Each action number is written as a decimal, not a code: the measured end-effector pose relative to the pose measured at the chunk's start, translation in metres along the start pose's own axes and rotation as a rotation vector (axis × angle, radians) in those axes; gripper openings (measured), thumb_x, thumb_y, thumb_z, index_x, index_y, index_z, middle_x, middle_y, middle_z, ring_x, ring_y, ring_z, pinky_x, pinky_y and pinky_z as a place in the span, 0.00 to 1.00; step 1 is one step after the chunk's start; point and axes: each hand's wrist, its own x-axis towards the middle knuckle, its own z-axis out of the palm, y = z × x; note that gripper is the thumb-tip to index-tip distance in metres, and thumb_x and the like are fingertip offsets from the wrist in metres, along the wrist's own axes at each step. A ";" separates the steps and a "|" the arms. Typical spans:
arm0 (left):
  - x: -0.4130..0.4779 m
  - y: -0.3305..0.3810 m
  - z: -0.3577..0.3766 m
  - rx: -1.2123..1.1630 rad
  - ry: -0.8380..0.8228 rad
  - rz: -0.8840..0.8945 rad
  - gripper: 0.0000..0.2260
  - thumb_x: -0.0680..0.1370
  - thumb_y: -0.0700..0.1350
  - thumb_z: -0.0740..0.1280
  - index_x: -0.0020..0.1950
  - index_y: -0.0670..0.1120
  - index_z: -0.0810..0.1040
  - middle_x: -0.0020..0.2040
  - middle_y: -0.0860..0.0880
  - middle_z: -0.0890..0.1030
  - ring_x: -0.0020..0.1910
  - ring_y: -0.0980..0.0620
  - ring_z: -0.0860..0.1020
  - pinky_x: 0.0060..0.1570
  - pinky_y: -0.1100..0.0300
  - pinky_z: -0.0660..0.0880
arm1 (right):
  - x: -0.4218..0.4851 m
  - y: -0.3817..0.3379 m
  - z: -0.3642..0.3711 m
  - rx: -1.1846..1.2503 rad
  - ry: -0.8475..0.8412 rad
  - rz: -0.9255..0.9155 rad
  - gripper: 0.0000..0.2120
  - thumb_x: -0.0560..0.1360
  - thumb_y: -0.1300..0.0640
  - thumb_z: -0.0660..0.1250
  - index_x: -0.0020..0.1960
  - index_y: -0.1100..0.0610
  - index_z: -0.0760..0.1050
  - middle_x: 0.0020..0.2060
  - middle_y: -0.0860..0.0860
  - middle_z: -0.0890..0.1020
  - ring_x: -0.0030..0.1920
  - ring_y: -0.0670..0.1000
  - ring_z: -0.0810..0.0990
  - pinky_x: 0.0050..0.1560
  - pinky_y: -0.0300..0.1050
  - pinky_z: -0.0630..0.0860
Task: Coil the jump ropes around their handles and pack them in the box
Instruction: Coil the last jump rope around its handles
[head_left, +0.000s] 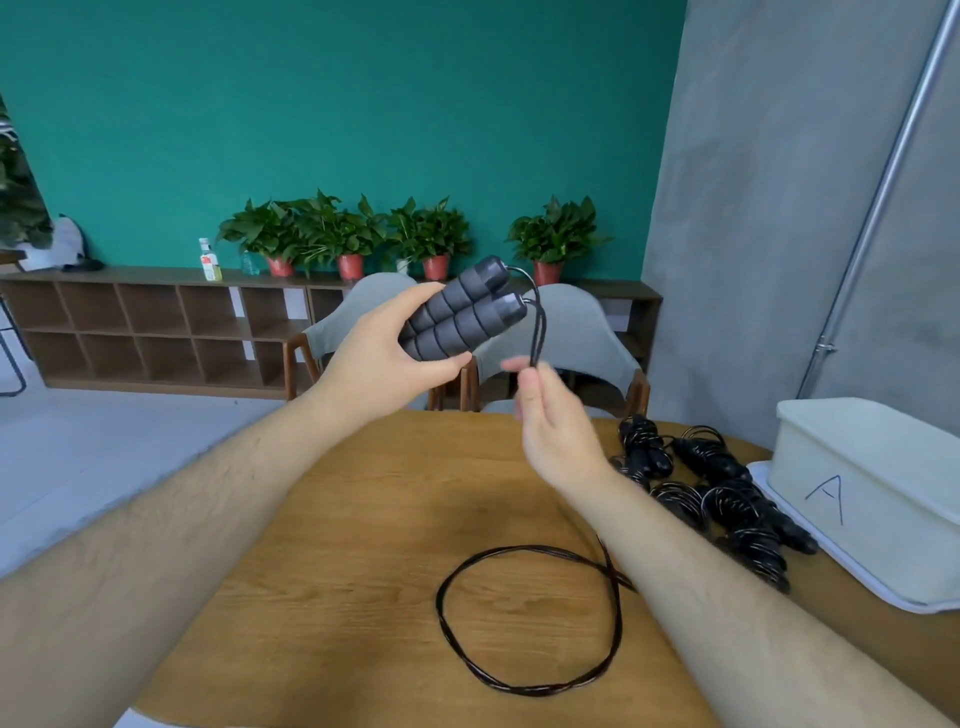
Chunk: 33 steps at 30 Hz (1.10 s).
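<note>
On the light brown wooden table (337, 519), nearest at 6 o'clock, the loose part of the thin black jump rope (519, 547) lies in one round loop. Above it the right hand (556, 431) pinches both rope strands, just under the two grey ribbed foam handles (457, 312). The left hand (379, 353), at 10 o'clock from the right one, is curled around these handles in the air. At 3 o'clock a pile of coiled black ropes (717, 493) lies just beside the white plastic box (872, 493) marked A.
</note>
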 end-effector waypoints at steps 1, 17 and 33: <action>0.003 0.000 0.001 0.053 0.011 0.015 0.24 0.73 0.46 0.77 0.67 0.56 0.76 0.56 0.58 0.82 0.57 0.59 0.80 0.58 0.61 0.76 | -0.002 -0.002 0.008 -0.058 -0.082 0.062 0.17 0.86 0.45 0.47 0.62 0.48 0.72 0.39 0.43 0.78 0.43 0.45 0.79 0.46 0.47 0.74; -0.022 -0.052 0.003 0.874 -0.366 0.175 0.29 0.74 0.54 0.71 0.74 0.57 0.69 0.56 0.55 0.76 0.55 0.50 0.75 0.42 0.56 0.73 | 0.028 -0.046 -0.011 -0.747 -0.409 -0.416 0.14 0.84 0.44 0.57 0.51 0.52 0.73 0.44 0.46 0.76 0.45 0.52 0.78 0.42 0.49 0.73; -0.015 -0.002 0.011 0.352 -0.020 -0.065 0.24 0.70 0.52 0.74 0.64 0.56 0.74 0.55 0.60 0.78 0.52 0.58 0.76 0.48 0.59 0.72 | 0.001 -0.027 0.013 -0.075 -0.356 0.246 0.13 0.86 0.53 0.53 0.45 0.51 0.72 0.38 0.45 0.76 0.40 0.46 0.74 0.46 0.43 0.70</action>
